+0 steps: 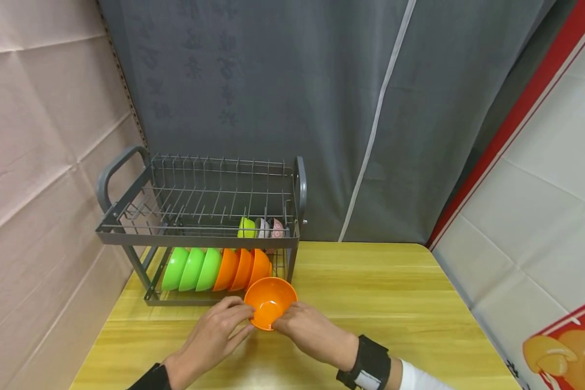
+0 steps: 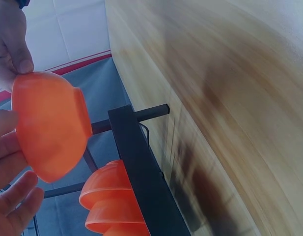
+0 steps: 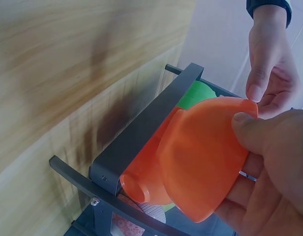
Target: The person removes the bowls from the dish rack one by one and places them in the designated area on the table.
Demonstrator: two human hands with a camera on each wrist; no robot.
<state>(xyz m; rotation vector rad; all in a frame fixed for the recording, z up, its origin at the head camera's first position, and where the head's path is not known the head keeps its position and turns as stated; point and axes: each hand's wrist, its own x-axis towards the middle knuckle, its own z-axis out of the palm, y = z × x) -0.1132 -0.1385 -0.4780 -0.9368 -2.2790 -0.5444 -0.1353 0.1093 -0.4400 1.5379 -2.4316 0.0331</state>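
Both hands hold one orange bowl [image 1: 270,301] tilted just above the table [image 1: 380,292], in front of the rack [image 1: 200,238] near the left edge. The left hand [image 1: 214,338] pinches its rim between thumb and curled fingers; the right hand [image 1: 312,333] cups the other side, thumb on the rim. In the rack's lower tier stand green bowls [image 1: 191,269] and orange bowls [image 1: 244,268] on edge — smaller bowls [image 1: 262,228] sit above.

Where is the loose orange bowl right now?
In the head view the orange bowl is held between the left hand and right hand, above the wooden table, just in front of the dish rack.
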